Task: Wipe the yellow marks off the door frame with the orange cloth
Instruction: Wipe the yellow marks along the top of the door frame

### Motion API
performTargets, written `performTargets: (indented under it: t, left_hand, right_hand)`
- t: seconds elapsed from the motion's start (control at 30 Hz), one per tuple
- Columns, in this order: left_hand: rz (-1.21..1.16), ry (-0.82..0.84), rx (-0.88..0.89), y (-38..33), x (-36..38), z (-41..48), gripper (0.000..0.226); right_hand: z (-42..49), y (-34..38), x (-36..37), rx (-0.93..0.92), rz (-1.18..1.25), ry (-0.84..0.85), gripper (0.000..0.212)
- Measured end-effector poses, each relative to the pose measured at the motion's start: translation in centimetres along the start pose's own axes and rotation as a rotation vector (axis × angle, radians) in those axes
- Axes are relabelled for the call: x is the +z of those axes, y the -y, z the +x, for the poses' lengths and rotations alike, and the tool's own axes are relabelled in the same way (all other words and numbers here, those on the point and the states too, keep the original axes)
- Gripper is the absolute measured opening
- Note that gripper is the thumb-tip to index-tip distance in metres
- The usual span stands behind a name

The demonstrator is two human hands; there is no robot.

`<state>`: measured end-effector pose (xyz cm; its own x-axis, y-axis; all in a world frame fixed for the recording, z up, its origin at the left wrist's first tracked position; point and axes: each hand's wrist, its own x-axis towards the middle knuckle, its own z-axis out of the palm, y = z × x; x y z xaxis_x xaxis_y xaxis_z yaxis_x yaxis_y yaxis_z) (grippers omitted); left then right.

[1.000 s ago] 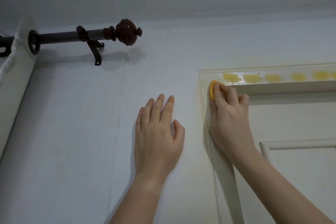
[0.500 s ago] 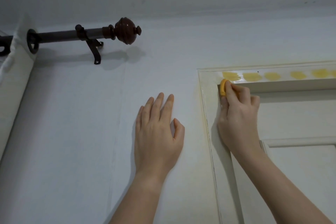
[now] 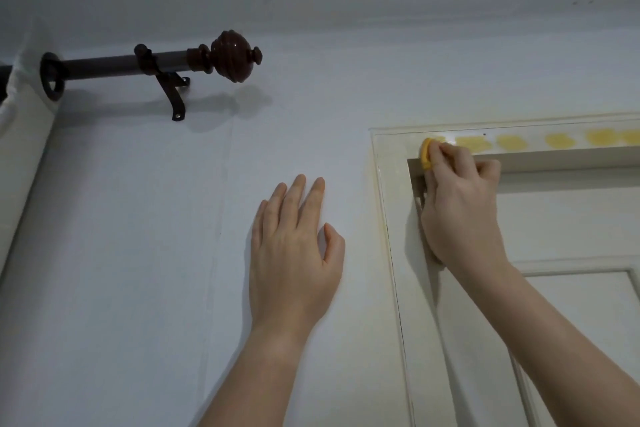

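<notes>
A person's right hand (image 3: 460, 204) is gripping the orange cloth (image 3: 426, 158), fingers curled round it, and pressing it to the top of the door frame (image 3: 391, 218) at its left corner, over the first of the yellow marks (image 3: 509, 142). That first mark is looking faint and wet. Several more are running off to the right, so the job appears barely begun. The left hand (image 3: 294, 253) is resting flat, fingers straight, on the pale wall (image 3: 138, 253). A dark curtain rod (image 3: 138, 62) is holding a white curtain (image 3: 20, 156) at far left.
</notes>
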<state>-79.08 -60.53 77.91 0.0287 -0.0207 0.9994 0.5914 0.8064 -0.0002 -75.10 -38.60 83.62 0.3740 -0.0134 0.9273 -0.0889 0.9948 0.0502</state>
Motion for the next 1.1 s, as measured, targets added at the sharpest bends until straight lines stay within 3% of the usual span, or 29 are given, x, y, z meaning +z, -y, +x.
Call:
performTargets:
  t: [0.13,0.33,0.47,0.63,0.8,0.97,1.1]
  left_hand:
    - [-0.007,-0.002,0.002,-0.1,0.0,0.0,0.064]
    - [0.003,-0.001,0.005,-0.1,-0.1,-0.1,0.064]
    - [0.009,-0.013,0.005,-0.1,0.1,0.0,0.064]
    - [-0.004,-0.003,0.003,-0.1,0.0,0.0,0.064]
    - [-0.007,-0.022,0.003,-0.1,0.1,0.0,0.063]
    - [-0.008,-0.017,0.002,-0.1,0.0,0.0,0.063]
    - [0.004,-0.023,0.010,0.0,0.0,0.0,0.063]
  right_hand:
    - [0.6,0.8,1.1,-0.150,0.017,0.059,0.058]
    - [-0.1,-1.1,-0.7,0.028,-0.017,0.012,0.056]
    - [0.8,0.3,0.7,-0.140,0.003,0.083,0.060]
    - [0.6,-1.6,-0.9,0.057,-0.043,0.033,0.057]
    - [0.8,-0.1,0.9,-0.120,-0.012,0.073,0.058]
    - [0.6,-1.7,-0.3,0.038,-0.017,0.024,0.048]
    - [0.7,0.1,1.1,-0.112,0.051,0.086,0.049]
